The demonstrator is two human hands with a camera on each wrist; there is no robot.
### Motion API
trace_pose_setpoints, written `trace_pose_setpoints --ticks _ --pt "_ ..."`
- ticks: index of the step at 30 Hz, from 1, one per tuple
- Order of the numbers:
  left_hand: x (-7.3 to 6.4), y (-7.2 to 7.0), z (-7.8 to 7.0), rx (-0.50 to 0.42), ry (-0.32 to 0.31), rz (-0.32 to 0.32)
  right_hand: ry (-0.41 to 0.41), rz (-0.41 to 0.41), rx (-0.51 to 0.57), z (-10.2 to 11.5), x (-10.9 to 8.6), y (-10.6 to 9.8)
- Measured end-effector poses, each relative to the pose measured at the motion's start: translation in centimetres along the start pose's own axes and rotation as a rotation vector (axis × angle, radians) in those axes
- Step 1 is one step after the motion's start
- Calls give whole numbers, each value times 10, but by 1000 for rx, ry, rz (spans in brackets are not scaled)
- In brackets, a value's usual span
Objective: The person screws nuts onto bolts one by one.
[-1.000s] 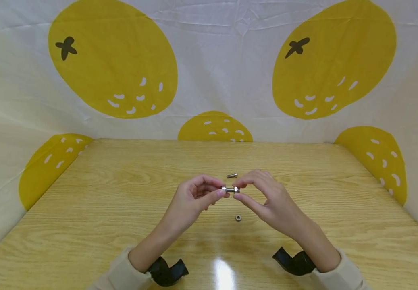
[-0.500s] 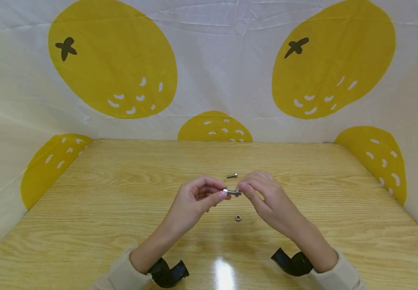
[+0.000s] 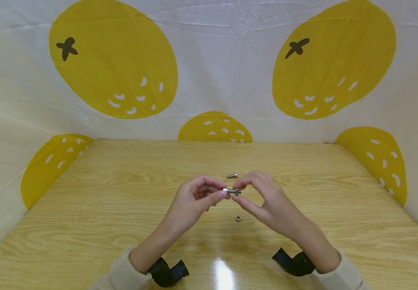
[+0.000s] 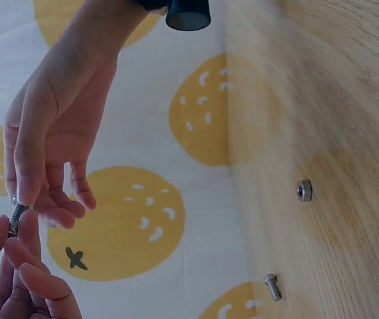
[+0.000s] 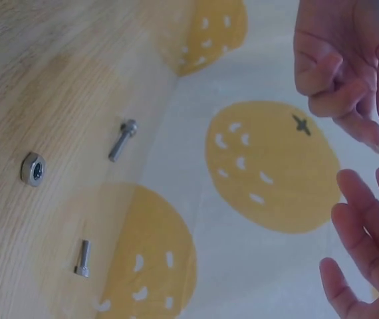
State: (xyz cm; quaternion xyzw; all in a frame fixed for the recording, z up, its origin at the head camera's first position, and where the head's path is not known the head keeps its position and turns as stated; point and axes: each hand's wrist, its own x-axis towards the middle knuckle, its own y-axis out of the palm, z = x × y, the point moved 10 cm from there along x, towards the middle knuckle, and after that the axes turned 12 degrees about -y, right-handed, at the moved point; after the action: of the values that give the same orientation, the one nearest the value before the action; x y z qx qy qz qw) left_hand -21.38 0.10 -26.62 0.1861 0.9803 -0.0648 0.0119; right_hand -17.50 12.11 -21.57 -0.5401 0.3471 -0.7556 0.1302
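Observation:
My left hand (image 3: 198, 197) pinches the head end of a metal bolt (image 3: 231, 191) between thumb and index finger. The bolt lies level, its threaded end toward my right hand (image 3: 267, 201). A hex nut (image 3: 236, 192) sits around the threads near that end, and my right thumb and index finger pinch it. In the left wrist view the bolt (image 4: 20, 211) shows its threads between both hands. On the table a second bolt (image 3: 232, 176) lies beyond the hands and a loose nut (image 3: 238, 218) lies nearer. Another bolt (image 5: 122, 141) appears in the right wrist view.
The wooden table (image 3: 121, 169) runs back to a white cloth (image 3: 223, 60) printed with yellow fruit, which also rises at both sides. Dark wrist mounts (image 3: 169, 272) sit at both wrists. Bright light reflects off the table's near part.
My right thumb rose over the nut half a second ago and is now back below it, with the index finger above. The left hand stays nearly still; the loose parts have not moved.

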Motion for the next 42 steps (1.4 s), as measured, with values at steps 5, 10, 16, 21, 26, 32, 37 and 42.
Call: trace_pose_setpoints --ticks 5,10,16,21,26,32,37,42 --pt "-1 0 -1 -16 1 2 21 15 -1 -2 -2 1" --pt "-3 0 -4 -16 29 7 -5 -1 7 -1 -1 1" --pt "-3 2 -5 -31 40 18 40 7 0 -4 -1 3" --pt "-3 0 -5 -18 35 3 165 48 17 -11 -7 3" --pt "-2 -2 -5 -1 34 -16 121 24 15 -7 -4 -1" --pt "-3 -3 -5 1 38 -18 -46 -29 19 7 2 -5" --pt "-3 -2 -5 -1 35 -16 -53 -29 31 8 2 -4" --pt "-3 -2 -6 -8 43 -10 -20 -12 18 5 1 -2"
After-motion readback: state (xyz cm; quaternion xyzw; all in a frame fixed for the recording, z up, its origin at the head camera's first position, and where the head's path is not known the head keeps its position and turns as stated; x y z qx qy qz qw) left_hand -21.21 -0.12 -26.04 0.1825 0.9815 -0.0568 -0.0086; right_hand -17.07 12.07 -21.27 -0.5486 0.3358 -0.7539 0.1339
